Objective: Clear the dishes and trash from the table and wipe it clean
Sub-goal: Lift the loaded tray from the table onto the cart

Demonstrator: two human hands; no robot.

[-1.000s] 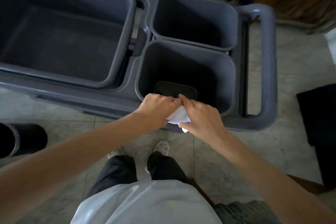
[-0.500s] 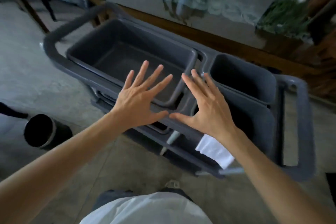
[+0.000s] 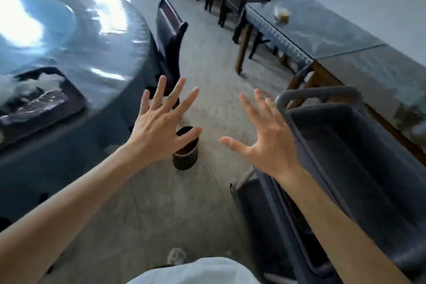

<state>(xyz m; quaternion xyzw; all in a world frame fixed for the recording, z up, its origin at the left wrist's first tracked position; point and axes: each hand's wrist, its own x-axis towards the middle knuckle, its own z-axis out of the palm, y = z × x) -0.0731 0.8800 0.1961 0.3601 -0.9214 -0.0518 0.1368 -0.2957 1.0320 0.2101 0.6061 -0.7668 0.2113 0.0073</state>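
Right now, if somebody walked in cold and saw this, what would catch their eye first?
Two bare hands, the left hand and the right hand, spread open in mid-air at the centre, holding nothing. At left, bright glare shines off the round table, where a dark tray lies near its edge. At right stands the grey cart, with a dark bin on the floor between them.

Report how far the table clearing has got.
Done: cannot tell; the grey cart tub looks empty in its visible part. In hand: nothing; left hand and right hand are open, fingers spread, in the air. Left: a dark tray holding something white and crumpled sits on the round table, which awaits wiping.
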